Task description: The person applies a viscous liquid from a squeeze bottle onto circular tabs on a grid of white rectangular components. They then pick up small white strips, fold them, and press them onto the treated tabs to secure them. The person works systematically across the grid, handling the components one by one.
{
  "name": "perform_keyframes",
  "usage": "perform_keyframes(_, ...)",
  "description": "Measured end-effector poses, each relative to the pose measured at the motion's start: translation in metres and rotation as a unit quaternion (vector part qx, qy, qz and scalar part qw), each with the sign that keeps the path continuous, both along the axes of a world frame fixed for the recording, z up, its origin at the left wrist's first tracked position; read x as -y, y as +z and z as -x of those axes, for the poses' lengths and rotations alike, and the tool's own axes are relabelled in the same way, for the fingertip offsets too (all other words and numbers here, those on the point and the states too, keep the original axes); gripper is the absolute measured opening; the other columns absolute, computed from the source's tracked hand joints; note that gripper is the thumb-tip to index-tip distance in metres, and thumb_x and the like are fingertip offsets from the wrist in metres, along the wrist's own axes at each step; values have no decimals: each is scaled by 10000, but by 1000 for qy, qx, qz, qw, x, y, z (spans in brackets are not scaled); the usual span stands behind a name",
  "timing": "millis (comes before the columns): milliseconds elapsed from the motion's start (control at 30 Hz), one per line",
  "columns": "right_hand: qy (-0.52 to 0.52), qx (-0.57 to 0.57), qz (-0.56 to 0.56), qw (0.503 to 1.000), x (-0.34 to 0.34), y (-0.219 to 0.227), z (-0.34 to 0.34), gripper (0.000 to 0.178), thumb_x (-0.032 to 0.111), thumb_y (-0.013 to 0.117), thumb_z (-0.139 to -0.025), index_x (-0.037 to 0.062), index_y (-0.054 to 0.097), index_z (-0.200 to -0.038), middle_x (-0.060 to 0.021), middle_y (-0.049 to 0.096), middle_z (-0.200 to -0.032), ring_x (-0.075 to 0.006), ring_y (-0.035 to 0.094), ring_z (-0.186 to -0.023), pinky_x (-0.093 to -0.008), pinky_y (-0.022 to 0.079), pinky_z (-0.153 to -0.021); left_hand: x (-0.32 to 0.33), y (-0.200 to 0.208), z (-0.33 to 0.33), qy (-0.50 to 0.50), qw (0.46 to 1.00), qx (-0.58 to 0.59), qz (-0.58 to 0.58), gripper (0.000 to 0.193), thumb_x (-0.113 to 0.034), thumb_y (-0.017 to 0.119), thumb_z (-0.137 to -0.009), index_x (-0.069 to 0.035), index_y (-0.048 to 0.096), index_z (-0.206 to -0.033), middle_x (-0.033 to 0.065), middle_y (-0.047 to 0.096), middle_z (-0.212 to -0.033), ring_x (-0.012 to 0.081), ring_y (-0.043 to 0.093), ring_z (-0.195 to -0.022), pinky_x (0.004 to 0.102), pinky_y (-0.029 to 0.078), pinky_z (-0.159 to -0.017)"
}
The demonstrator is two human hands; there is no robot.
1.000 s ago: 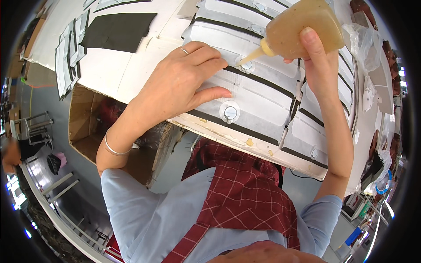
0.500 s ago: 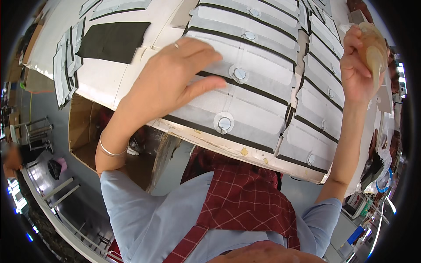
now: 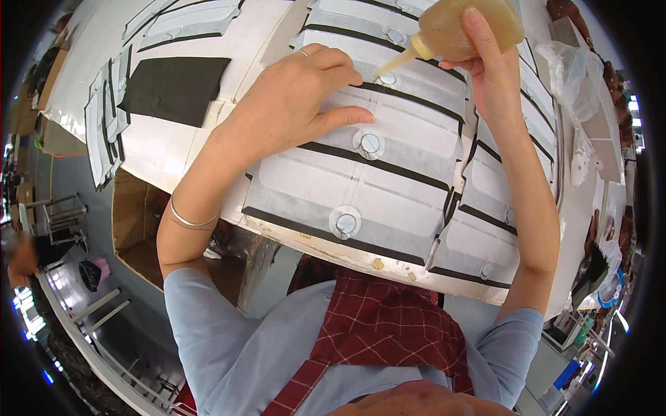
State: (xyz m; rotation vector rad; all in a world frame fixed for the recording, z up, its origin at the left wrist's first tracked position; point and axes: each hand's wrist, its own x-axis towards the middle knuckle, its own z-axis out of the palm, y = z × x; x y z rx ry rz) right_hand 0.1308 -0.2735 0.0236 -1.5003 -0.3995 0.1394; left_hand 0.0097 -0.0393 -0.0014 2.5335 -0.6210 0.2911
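Observation:
My right hand (image 3: pixel 496 83) is closed around a squeeze bottle (image 3: pixel 447 31) of cloudy yellowish liquid. The bottle is tilted, and its long narrow nozzle (image 3: pixel 399 64) points down to the left. The nozzle's tip is just beside a small round disc (image 3: pixel 386 79) on a whitish, dark-edged panel; whether it touches is unclear. My left hand (image 3: pixel 295 100) is over the panels left of that disc, thumb apart from the bent fingers, with nothing visible in it. Nearer to me lie further panels (image 3: pixel 312 184) with similar discs (image 3: pixel 369 144).
Panels overlap in rows across the white table (image 3: pixel 187 163); more are stacked at its left. A black sheet (image 3: pixel 173 87) lies left of my left hand. Clear plastic (image 3: pixel 579 76) is at the right. An open cardboard box (image 3: pixel 139 229) stands below the table's left front edge.
My right hand has brought the bottle from the far right to the middle row and tipped its nozzle toward a disc. My left hand has shifted slightly right and farther over the panels.

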Motion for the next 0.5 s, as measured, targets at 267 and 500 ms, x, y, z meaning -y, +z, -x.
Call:
perform_keyframes(267, 33, 126, 20, 991, 20, -9, -16, 441, 353, 678, -980, 35, 542, -1255, -80, 667, -1013, -152, 691, -801, -274, 573, -562, 1, 0, 1, -5, 1000, 1, 6, 413, -320, 780, -844, 1, 695, -1090, 159, 664, -1160, 365, 624, -1077, 421, 523, -902)
perform_keyframes(500, 83, 81, 5, 993, 10, 6, 1, 458, 344, 694, -970, 29, 544, -1267, -74, 662, -1035, -143, 678, -877, -269, 571, -641, 0, 2, 1, -6, 1000, -7, 3, 423, -324, 783, -839, 3, 697, -1093, 161, 664, -1166, 361, 626, -1079, 418, 524, -903)
